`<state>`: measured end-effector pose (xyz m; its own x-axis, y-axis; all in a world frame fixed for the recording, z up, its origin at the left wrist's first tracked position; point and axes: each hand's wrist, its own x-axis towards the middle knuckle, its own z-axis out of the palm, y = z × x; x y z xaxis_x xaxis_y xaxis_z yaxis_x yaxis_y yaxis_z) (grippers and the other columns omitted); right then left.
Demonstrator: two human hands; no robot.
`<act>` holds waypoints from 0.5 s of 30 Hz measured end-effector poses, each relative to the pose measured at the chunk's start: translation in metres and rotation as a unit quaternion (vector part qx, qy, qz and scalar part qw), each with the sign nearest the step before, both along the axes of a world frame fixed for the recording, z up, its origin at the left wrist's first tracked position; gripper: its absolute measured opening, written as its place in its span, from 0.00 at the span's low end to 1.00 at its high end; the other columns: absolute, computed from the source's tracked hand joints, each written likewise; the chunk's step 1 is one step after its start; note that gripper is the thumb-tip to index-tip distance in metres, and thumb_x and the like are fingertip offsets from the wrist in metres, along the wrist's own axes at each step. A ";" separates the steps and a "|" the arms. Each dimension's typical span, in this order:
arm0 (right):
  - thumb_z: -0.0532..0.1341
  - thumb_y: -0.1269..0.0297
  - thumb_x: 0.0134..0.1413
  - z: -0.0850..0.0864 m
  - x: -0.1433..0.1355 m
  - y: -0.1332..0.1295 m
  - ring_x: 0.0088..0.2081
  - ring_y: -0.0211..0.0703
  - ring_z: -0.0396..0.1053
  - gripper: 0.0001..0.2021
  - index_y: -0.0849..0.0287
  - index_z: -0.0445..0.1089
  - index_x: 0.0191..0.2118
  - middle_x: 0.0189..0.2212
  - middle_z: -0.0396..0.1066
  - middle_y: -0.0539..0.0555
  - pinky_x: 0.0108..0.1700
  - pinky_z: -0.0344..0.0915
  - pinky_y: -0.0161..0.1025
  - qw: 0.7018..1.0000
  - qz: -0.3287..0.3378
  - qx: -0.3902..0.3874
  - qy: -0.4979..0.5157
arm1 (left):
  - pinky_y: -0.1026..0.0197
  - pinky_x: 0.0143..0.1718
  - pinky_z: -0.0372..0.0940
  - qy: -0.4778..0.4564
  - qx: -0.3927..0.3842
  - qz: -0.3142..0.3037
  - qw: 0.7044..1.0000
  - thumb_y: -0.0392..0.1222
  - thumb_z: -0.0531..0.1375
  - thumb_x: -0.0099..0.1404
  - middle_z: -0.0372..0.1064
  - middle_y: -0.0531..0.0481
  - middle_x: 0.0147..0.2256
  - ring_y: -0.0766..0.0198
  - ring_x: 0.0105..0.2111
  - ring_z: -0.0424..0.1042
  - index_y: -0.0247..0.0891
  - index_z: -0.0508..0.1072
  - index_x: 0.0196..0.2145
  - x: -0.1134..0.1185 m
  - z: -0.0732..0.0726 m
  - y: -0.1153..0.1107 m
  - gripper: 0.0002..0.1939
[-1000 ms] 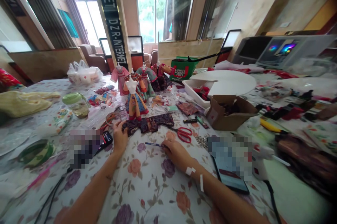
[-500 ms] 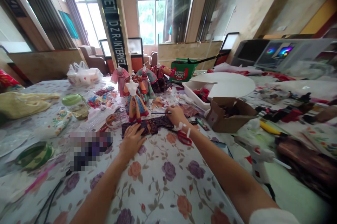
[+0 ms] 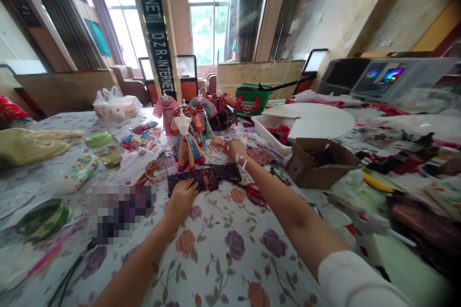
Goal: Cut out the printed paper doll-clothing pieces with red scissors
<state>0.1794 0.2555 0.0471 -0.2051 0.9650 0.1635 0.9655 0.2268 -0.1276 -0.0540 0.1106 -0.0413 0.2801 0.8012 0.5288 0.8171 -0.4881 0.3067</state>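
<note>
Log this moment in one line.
left hand: flat on dark patterned cloth | right hand: at orange fabric scrap, grip unclear | red-handled scissors: unheld | foremost dress form: upright

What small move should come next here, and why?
Probably the right hand should pick up the crumpled orange scrap: it is right at the scrap's edge, while the left hand lies on the dark patterned fabric, steadying it.

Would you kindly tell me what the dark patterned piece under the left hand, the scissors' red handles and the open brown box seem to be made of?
The dark patterned piece looks like fabric, thin and flat, its sheen hard to judge. The red handles are probably smooth plastic, judging by their even colour. The open brown box appears matte cardboard, with plain, bent flaps.
</note>
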 end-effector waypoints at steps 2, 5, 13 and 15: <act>0.57 0.61 0.60 0.005 0.006 0.010 0.45 0.45 0.68 0.15 0.60 0.64 0.51 0.49 0.66 0.57 0.46 0.68 0.48 0.999 -0.030 0.007 0.021 | 0.45 0.52 0.60 0.001 0.004 -0.001 1.000 0.37 0.54 0.64 0.71 0.38 0.47 0.51 0.49 0.68 0.36 0.75 0.44 0.000 0.001 0.000 0.13; 0.57 0.61 0.60 0.008 0.005 0.018 0.45 0.45 0.68 0.15 0.61 0.64 0.51 0.49 0.66 0.57 0.46 0.68 0.48 0.996 -0.058 0.006 0.073 | 0.45 0.52 0.61 0.005 0.011 0.000 1.000 0.37 0.54 0.64 0.70 0.38 0.48 0.50 0.49 0.68 0.36 0.75 0.44 0.000 0.003 -0.001 0.13; 0.56 0.61 0.61 0.056 -0.007 0.021 0.45 0.45 0.68 0.14 0.61 0.65 0.51 0.49 0.66 0.57 0.46 0.68 0.47 0.939 -0.037 0.085 0.330 | 0.47 0.52 0.62 -0.007 0.038 -0.005 0.999 0.36 0.53 0.65 0.72 0.40 0.46 0.53 0.47 0.68 0.35 0.70 0.49 0.000 0.011 -0.005 0.16; 0.51 0.63 0.65 0.083 -0.003 0.019 0.46 0.44 0.68 0.14 0.63 0.65 0.50 0.48 0.66 0.56 0.47 0.66 0.45 0.905 0.016 0.121 0.407 | 0.48 0.51 0.63 -0.011 0.050 -0.007 0.999 0.37 0.52 0.65 0.73 0.41 0.45 0.53 0.46 0.69 0.35 0.71 0.48 0.001 0.012 -0.006 0.15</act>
<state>0.1762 0.2746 0.1302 0.0505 0.8765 0.4788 0.5658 0.3699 -0.7369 -0.0535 0.1050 -0.0294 0.2772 0.7399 0.6130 0.8039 -0.5280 0.2738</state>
